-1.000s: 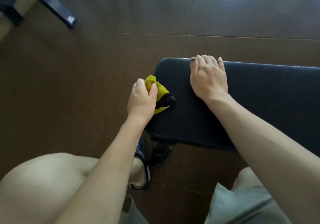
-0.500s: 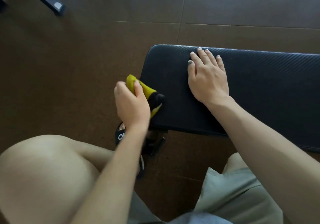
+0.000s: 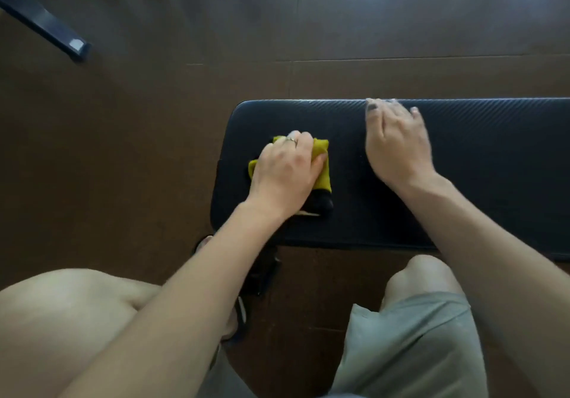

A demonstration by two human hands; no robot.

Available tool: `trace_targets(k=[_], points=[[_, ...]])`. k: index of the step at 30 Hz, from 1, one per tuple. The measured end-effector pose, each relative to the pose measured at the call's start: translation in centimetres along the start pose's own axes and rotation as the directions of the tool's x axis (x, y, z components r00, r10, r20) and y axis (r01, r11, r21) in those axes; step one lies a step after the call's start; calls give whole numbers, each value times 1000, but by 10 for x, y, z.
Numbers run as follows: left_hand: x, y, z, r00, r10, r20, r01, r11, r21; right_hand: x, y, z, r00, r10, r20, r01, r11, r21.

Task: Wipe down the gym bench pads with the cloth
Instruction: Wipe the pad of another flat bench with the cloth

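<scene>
Yellow and black cloth [image 3: 321, 169] pressed onto black bench pad [image 3: 462, 181] by closed left hand [image 3: 285, 172], right hand [image 3: 396, 148] laid flat and open beside it

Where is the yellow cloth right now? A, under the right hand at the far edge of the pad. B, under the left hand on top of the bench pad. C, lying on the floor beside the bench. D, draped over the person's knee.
B: the left hand presses the yellow cloth onto the top of the bench pad, while the right hand rests bare on the pad.
</scene>
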State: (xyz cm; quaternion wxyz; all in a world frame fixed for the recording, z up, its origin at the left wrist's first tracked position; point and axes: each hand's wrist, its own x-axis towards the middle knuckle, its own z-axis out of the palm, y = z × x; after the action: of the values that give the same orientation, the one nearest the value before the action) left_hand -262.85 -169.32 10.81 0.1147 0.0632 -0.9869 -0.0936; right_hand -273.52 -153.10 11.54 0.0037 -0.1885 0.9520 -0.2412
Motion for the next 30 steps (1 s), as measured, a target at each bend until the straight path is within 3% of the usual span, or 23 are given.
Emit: trace_targets(k=[3, 8, 13, 17, 20, 24, 28, 30], points=[[69, -3, 13, 994, -35, 102, 26, 995, 91, -10, 45, -12, 990, 128, 62, -120, 986, -114], [104, 11, 21, 987, -73, 147, 48, 985, 163, -11, 51, -3, 992, 120, 34, -111, 974, -197], [-3, 54, 8, 968, 236, 84, -244, 964, 103, -14, 56, -3, 994, 102, 33, -95, 979, -179], [-20, 59, 10, 942, 319, 100, -318, 948, -29, -16, 56, 0, 997, 78, 8, -76, 980, -186], [36, 53, 24, 962, 271, 39, -273, 961, 53, -13, 57, 2, 997, 74, -7, -74, 981, -180], [114, 53, 36, 979, 89, 183, -108, 989, 100, -12, 55, 1, 995, 94, -40, -99, 983, -153], [119, 56, 37, 985, 69, 158, -84, 992, 91, -10, 59, 2, 994, 92, -59, -99, 987, -126], [82, 62, 30, 976, 151, 156, -162, 985, 60, -14, 60, 2, 994, 94, -63, -101, 988, -120]])
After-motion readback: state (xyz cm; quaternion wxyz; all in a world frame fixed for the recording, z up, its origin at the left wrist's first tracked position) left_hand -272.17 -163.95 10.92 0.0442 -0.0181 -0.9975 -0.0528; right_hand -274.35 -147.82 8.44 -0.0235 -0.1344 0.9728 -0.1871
